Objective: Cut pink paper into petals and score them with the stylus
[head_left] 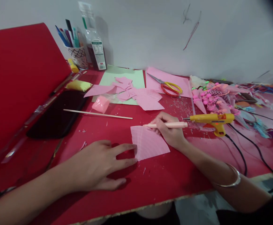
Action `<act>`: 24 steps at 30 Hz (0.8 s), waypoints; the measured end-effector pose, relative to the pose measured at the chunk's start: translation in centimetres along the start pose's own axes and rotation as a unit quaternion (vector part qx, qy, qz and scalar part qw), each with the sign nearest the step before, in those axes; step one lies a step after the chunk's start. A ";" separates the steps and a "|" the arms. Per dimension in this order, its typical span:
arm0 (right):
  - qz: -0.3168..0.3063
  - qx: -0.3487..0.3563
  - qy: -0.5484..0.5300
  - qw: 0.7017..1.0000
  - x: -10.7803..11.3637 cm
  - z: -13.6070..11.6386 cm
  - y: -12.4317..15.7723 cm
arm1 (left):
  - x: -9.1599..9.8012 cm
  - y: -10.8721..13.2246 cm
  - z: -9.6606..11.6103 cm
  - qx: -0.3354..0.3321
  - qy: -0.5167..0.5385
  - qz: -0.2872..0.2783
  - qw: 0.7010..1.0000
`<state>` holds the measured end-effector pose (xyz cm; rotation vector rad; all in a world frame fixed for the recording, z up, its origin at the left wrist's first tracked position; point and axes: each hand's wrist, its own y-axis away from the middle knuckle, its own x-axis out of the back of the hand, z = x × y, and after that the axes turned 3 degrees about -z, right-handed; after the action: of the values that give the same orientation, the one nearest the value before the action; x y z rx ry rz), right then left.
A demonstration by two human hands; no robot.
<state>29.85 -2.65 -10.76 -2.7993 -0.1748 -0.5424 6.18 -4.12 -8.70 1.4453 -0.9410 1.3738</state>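
A fan-shaped piece of pink paper (pixel 151 145) with curved lines across it lies flat on the red table (pixel 117 203). My right hand (pixel 170 131) is closed around a pale pink pen (pixel 174 125), its tip at the paper's upper edge. With fingers spread, my left hand (pixel 103 165) rests palm down, two fingertips touching the paper's left edge. A thin wooden stick (pixel 98 114) lies just beyond my left hand. Past the paper are more pink paper pieces (pixel 148 98), partly on a pale green sheet (pixel 133 78).
A yellow glue gun (pixel 212 120) with a black cord lies right of my right hand. Red-and-yellow scissors (pixel 170 87) rest on pink paper. Pink cone-shaped pieces (pixel 216 97) pile up at right. A black phone (pixel 56 115), pen cup (pixel 77 57) and bottle (pixel 97 53) stand at left.
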 end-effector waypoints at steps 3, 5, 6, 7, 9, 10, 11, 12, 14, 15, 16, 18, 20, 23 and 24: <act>-0.127 -0.023 -0.076 0.989 0.0 -0.8 0.6 | -0.4 -0.2 0.1 0.005 -0.023 0.014 1.000; -0.201 -0.034 -0.074 0.976 -0.1 -1.1 0.8 | -0.7 -0.3 0.2 0.005 -0.032 0.019 0.999; -0.225 -0.033 -0.062 0.972 -0.1 -1.2 0.8 | -0.7 -0.3 0.2 0.004 -0.035 0.020 0.999; -0.243 -0.030 -0.052 0.968 -0.2 -1.2 0.9 | -0.7 -0.3 0.2 0.003 -0.036 0.021 0.999; -0.264 -0.030 -0.044 0.963 -0.3 -1.2 0.9 | -0.7 -0.2 0.2 0.000 -0.035 0.020 0.999; -0.270 -0.031 -0.045 0.961 -0.4 -1.1 1.0 | -0.7 -0.2 0.2 0.001 -0.031 0.017 0.999; -0.272 -0.032 -0.045 0.961 -0.5 -1.1 1.0 | -0.6 -0.2 0.2 0.002 -0.025 0.014 1.000; -0.273 -0.032 -0.043 0.961 -0.6 -1.1 1.0 | -0.5 -0.2 0.1 0.002 -0.018 0.010 1.000; -0.271 -0.033 -0.036 0.961 -0.7 -1.1 1.0 | -0.3 -0.1 0.1 0.004 -0.004 0.002 1.000; -0.272 -0.031 -0.034 0.961 -0.7 -1.2 0.9 | -0.2 -0.1 0.1 0.006 0.001 -0.001 1.000; -0.272 -0.028 -0.032 0.961 -0.6 -1.2 0.9 | -0.1 -0.1 0.0 0.007 0.005 -0.004 1.000; -0.271 -0.022 -0.020 0.962 -0.5 -1.3 0.7 | -0.1 0.0 0.0 0.011 0.010 -0.008 1.000; -0.263 -0.023 -0.008 0.964 -0.3 -1.3 0.6 | -0.1 0.1 0.1 0.013 0.011 -0.009 1.000; -0.238 -0.054 -0.026 0.969 -0.1 -1.1 0.4 | -0.1 0.1 0.1 0.011 0.011 -0.006 1.000; -0.225 -0.064 -0.037 0.971 0.0 -0.9 0.3 | -0.1 0.1 0.1 0.011 0.010 -0.005 1.000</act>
<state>29.61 -3.24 -10.06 -2.9107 -0.8334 -0.5632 6.12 -4.26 -8.74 1.4471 -0.9071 1.3927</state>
